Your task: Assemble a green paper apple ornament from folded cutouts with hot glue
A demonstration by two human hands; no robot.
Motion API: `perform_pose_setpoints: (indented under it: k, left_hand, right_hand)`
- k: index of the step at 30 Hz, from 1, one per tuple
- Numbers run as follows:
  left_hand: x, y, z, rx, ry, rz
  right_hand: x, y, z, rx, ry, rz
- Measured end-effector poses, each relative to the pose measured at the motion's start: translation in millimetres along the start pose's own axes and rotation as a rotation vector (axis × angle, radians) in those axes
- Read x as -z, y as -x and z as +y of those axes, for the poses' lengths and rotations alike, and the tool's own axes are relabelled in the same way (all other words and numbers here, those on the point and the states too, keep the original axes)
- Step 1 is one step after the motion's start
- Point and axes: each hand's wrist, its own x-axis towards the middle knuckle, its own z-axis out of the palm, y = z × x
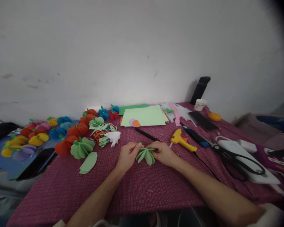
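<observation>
Between my two hands, just over the table, is a light green folded-paper pumpkin [145, 156] with its leaves fanned out. My left hand [129, 154] pinches its upper left side, where a small bright green bit of paper shows at the fingertips. From the right, my right hand [164, 153] is closed on the pumpkin's other side, near a darker green piece at its top. To the left of my hands lie a finished light green paper pumpkin [82, 148] and a loose stack of light green paper cutouts [88, 163].
Left are rows of coloured paper pumpkins [78, 129], paper scraps [104, 134] and white tissue [113, 137]. Green sheets [144, 116] and a black pen [146, 134] lie ahead. Right are a yellow glue gun [182, 141], a box cutter [195, 135], scissors [239, 160], a phone [203, 121] and a paper cup [200, 104].
</observation>
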Motion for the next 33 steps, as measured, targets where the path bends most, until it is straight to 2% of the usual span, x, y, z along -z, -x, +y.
perform_pose_setpoints:
  k: [6, 11, 22, 27, 33]
  left_hand:
    - [-1.0, 0.2, -0.9, 0.037, 0.046, -0.002]
    - [-1.5, 0.3, 1.1, 0.019, -0.029, 0.014]
    - [-4.3, 0.7, 1.5, -0.009, 0.006, -0.077]
    - [-5.8, -1.0, -4.3, 0.032, 0.083, -0.111]
    - [-9.9, -4.0, -14.2, 0.117, 0.125, -0.087]
  right_hand:
    - [2.9, 0.6, -4.1, -0.028, -0.001, 0.021]
    - [3.9, 0.6, -4.2, -0.044, 0.018, 0.053]
    - [4.5, 0.6, 0.0, -0.105, 0.031, 0.076]
    - [2.0, 0.6, 2.7, -0.132, -0.051, 0.060]
    - [8.2, -1.6, -1.4, -0.175, -0.310, -0.056]
